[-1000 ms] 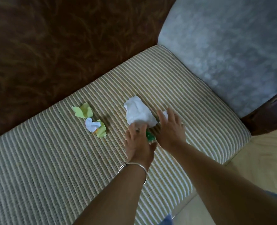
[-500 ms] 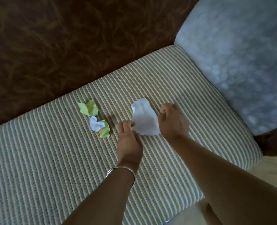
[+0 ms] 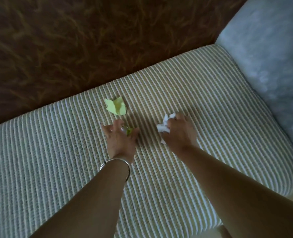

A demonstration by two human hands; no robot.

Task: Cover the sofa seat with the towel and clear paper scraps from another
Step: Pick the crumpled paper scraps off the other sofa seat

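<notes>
Item one: the striped towel (image 3: 185,100), tan and white, spread flat over the sofa seat and reaching to the brown patterned backrest (image 3: 90,40). We see both hands working above it.

Item two: our right hand (image 3: 178,133), fingers curled into a fist around the white paper scrap (image 3: 164,125). The scrap is crumpled and bulges out on the thumb side of the fist, with a small white tip showing under the heel of the hand. The fist rests on or just above the towel — we cannot tell which.

Item three: our left hand (image 3: 120,138), fingers spread and bent downward over a small green-and-white scrap (image 3: 127,131). The fingertips touch it, but we cannot tell whether they have closed on it; only a sliver of the scrap shows between the fingers. A silver bangle (image 3: 115,163) circles the wrist behind this hand.

Item four: the yellow-green scrap (image 3: 115,106), creased and partly unfolded, lying loose on the towel just beyond the left fingertips, toward the backrest — untouched by either hand.

Item five: a grey-blue cushion (image 3: 266,54), to the outer side of the right fist, well apart from it, abutting the towel's far edge.
</notes>
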